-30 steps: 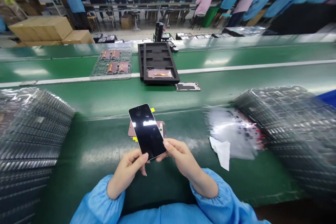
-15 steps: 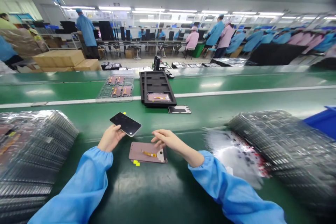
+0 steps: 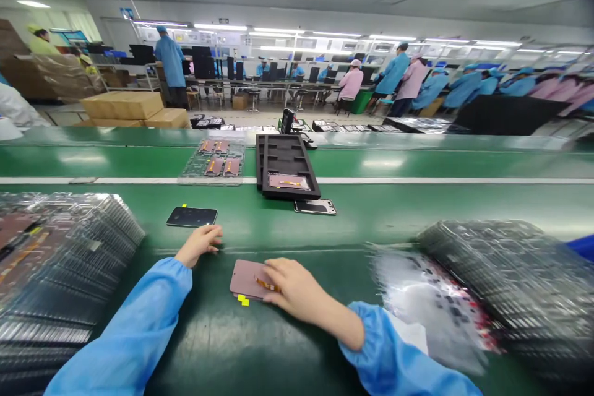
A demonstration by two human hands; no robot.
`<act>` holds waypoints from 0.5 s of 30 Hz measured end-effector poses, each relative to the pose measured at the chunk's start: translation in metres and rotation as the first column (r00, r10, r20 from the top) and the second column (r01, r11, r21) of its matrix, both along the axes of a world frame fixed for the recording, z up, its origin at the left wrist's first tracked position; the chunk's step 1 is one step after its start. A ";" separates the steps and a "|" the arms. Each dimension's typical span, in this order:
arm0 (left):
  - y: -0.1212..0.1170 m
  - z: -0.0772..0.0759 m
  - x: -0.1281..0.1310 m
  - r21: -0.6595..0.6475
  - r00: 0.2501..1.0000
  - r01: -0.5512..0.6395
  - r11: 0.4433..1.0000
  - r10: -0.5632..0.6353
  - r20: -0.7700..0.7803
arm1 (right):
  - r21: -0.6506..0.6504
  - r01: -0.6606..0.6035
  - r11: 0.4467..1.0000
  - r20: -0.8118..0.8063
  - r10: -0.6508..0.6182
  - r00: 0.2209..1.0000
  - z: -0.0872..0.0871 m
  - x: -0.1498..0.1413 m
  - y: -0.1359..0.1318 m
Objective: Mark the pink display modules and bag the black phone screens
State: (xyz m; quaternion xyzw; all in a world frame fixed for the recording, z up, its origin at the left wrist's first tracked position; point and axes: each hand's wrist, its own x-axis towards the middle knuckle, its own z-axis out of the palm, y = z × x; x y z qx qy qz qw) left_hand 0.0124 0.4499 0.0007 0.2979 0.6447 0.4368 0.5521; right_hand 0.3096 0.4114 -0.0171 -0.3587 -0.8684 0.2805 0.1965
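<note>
The right hand (image 3: 294, 289) lies flat, fingers spread and pressing down, on a pink-backed phone panel (image 3: 248, 279), pinching nothing. The panel lies flat on the green bench (image 3: 241, 352) under the fingertips, one end showing past them. An orange flex cable (image 3: 268, 285) crosses its back and runs beneath the fingers, and a yellow tape tab (image 3: 242, 301) sticks out at its near edge.

The left hand (image 3: 198, 245) is empty, loosely curled and resting on the bench, just in front of a black glass phone display (image 3: 192, 216) that lies flat and apart from the panel. So the work at this moment seems to sit at the pink panel, with the display set aside. Picking the panel up would call for lifting the fingers and taking it by its edges, minding the loose cable.

Farther along the bench sit a black tray (image 3: 288, 167) holding another pink panel (image 3: 288, 181), and a phone part (image 3: 314, 206) lying just in front of it. A clear tray of pink panels (image 3: 213, 158) lies to its left. Stacks of clear blister trays (image 3: 60, 260) rise on the left, with more (image 3: 505, 278) on the right, beside a crumpled plastic film (image 3: 431, 303).
</note>
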 end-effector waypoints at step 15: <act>0.172 -0.004 0.153 0.045 0.932 0.272 0.961 -0.275 0.238 | 0.765 0.087 0.638 -0.090 -0.027 0.996 -0.082 -0.019 -0.010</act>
